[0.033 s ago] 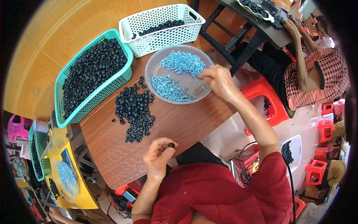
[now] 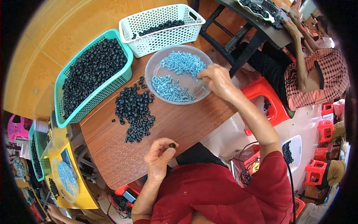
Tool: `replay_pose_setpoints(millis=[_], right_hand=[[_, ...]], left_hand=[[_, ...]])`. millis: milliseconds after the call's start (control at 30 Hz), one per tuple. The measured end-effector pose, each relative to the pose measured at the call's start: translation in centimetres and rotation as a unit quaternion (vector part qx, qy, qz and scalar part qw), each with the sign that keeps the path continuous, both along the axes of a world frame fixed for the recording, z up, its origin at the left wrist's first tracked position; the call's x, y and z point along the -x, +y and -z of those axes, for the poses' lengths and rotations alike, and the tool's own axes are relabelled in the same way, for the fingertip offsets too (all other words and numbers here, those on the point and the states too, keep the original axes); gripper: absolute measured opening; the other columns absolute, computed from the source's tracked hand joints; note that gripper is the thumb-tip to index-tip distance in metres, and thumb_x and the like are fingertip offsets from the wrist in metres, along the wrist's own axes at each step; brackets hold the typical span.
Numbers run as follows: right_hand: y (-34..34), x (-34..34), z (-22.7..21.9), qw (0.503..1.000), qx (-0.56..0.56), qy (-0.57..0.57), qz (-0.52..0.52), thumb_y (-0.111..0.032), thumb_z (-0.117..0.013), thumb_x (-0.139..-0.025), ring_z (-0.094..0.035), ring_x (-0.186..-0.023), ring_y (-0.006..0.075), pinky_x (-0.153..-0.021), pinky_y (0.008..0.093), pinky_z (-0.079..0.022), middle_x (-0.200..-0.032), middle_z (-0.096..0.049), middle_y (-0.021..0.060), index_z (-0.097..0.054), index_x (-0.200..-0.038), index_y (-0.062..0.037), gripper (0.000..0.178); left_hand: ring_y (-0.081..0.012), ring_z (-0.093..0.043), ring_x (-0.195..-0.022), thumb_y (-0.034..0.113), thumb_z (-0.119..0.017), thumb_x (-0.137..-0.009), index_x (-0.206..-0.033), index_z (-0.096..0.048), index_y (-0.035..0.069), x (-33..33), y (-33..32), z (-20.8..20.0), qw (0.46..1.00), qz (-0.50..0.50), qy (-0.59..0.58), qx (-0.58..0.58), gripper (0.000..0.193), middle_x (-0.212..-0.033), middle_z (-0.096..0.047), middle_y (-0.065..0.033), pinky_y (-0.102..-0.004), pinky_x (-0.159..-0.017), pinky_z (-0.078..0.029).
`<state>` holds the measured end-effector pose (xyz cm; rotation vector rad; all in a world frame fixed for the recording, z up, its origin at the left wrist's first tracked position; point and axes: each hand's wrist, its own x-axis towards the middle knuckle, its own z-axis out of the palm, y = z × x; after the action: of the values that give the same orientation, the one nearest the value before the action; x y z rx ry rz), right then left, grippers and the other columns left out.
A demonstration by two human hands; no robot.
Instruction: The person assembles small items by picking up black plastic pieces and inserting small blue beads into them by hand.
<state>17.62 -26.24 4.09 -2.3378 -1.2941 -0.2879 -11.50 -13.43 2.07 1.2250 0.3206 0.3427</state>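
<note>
Near the table's front edge, my left hand (image 2: 159, 158) pinches a small black plastic knob (image 2: 172, 145) between thumb and forefinger. My right hand (image 2: 219, 80) reaches over the right side of a round clear plastic dish (image 2: 150, 69). Its fingertips are pinched together beside small shiny blue pieces (image 2: 182, 62); whatever they hold is too small to make out. The blue pieces lie in two heaps in the dish. On the wood-grain table (image 2: 179, 125), left of the dish, a loose pile of black knobs (image 2: 134, 106) sits, with smaller ones toward me.
A turquoise basket (image 2: 97, 86) full of black knobs stands at the left, beside a white basket (image 2: 164, 43) holding fewer. A red stool (image 2: 274, 104) is right of the table. Another person (image 2: 313, 71) sits at a dark table at the far right. A yellow table (image 2: 80, 194) is lower left.
My right hand has shifted very slightly left at the dish. My left hand and the black knob have barely moved.
</note>
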Motion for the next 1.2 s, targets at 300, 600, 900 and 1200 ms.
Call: replay_pose_setpoints(millis=[300,600,900,1200], right_hand=[[2.8,-0.4,0.6,0.990,0.113,0.057,-0.065,-0.003,-0.065,-0.069,-0.062,-0.077,0.0286,-0.067,0.0382,-0.048,-0.073,-0.063,0.0132,-0.069,-0.082,-0.0044,0.014],[1.0,-1.8,-1.1,0.985,0.106,0.124,-0.047,0.000,-0.065,-0.070,-0.065,-0.078,0.0301,-0.067,0.0389,-0.049,-0.077,-0.066,0.0160,-0.066,-0.082,0.0006,0.011],[2.1,-1.7,0.1,0.988,0.130,0.043,-0.071,0.001,-0.063,-0.066,-0.063,-0.078,0.0382,-0.065,0.0464,-0.048,-0.072,-0.064,0.0193,-0.067,-0.076,-0.0058,0.012],[4.2,0.2,1.7,0.983,0.152,0.054,-0.084,-0.004,-0.066,-0.065,-0.061,-0.079,0.0365,-0.065,0.0454,-0.048,-0.074,-0.062,0.0179,-0.061,-0.069,-0.0008,0.007]], left_hand=[[-0.0125,-0.057,-0.075,0.005,-0.069,-0.080,-0.097,-0.060,-0.003,0.0,0.4,1.1,0.999,-0.009,0.037,0.027,0.021,-0.090,-0.065,-0.0101,-0.0243,-0.069,-0.048],[-0.0134,-0.057,-0.077,0.012,-0.072,-0.080,-0.097,-0.060,-0.003,0.1,0.9,1.9,0.998,-0.001,0.039,0.044,0.026,-0.091,-0.064,-0.0102,-0.0244,-0.069,-0.048],[-0.0070,-0.053,-0.076,0.011,-0.068,-0.084,-0.097,-0.061,0.000,0.1,0.8,2.2,0.999,0.018,0.027,0.010,0.018,-0.093,-0.063,-0.0031,-0.0191,-0.067,-0.042],[-0.0090,-0.054,-0.076,0.009,-0.069,-0.082,-0.098,-0.061,-0.001,0.4,1.0,2.5,0.999,0.020,0.021,0.018,0.020,-0.094,-0.063,-0.0054,-0.0212,-0.068,-0.044]])
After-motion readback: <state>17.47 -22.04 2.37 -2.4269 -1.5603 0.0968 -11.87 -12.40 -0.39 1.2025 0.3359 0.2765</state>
